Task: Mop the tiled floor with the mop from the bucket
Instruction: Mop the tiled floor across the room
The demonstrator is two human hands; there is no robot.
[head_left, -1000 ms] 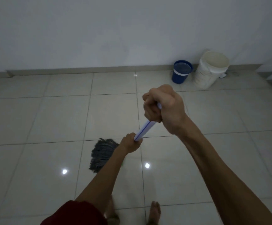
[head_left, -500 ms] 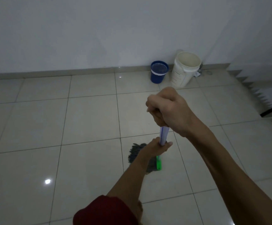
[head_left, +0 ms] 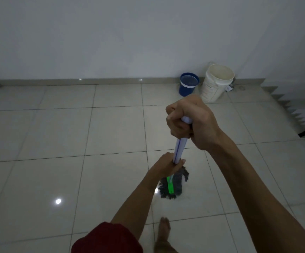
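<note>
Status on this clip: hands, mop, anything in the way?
Right hand grips handle high, left hand lower. Mop head on tiles. Bare foot near it; blue bucket, white bucket by wall.

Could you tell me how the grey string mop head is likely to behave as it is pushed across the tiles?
The grey string mop head is probably floppy: its strands splay unevenly round the green plastic clamp. It likely glides easily, since the glossy pale tiled floor mirrors the lights. The white blue-striped handle looks stiff, as it runs straight.
</note>
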